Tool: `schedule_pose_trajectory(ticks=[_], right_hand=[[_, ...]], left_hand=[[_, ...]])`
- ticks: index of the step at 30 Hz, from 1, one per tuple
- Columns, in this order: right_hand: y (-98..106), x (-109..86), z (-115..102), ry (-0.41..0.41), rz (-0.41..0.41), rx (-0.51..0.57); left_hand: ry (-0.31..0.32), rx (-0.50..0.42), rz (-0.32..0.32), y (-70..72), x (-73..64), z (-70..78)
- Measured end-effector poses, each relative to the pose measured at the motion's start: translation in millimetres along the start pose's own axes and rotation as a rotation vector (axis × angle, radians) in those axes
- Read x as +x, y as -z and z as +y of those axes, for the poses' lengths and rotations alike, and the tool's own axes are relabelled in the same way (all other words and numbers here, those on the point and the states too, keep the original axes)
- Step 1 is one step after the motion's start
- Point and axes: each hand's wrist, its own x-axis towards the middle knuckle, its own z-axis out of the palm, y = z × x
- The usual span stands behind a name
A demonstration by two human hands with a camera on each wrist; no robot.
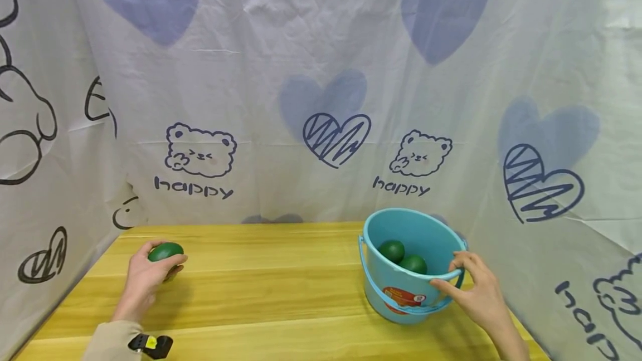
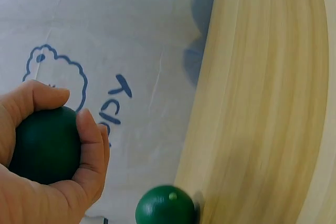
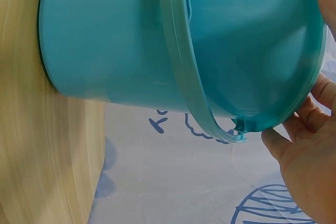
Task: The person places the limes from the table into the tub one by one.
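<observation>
My left hand (image 1: 145,274) holds a dark green avocado (image 1: 166,251) above the left part of the table, fingers and thumb curled round it. The left wrist view shows this held avocado (image 2: 46,145) close up, with another avocado (image 2: 165,205) on the table just beyond the hand. In the head view that second one is mostly hidden behind the hand. On the right stands a light blue bucket (image 1: 373,286), upright, with two avocados (image 1: 392,250) inside. My right hand (image 1: 478,291) grips its rim (image 3: 315,74) at the right side, thumb outside.
The bucket's handle (image 1: 381,294) hangs down across its front, over a red label (image 1: 403,297). The wooden table (image 1: 261,288) runs back to a pale cloth (image 1: 271,183) with printed hearts and bears. More cloth hangs at both sides.
</observation>
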Motion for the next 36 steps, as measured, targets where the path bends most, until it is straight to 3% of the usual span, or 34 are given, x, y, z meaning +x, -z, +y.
schedule_pose_trajectory(ticks=[11,17,27,36], right_hand=[[-1,-1.6,1,-0.017,-0.01,-0.012],[0,-0.5,0,-0.034,-0.022,-0.007],[2,-0.7,1,-0.042,-0.031,-0.008],[2,-0.4,1,-0.034,-0.031,-0.015]], left_hand=[[-0.035,0.113,-0.102,-34.9,-9.1,2.6],[-0.045,0.115,-0.136,-56.8,-11.9,4.5],[-0.121,0.222,-0.136,-92.8,-16.0,7.1],[-0.138,0.118,-0.191,-126.1,-21.7,17.9]])
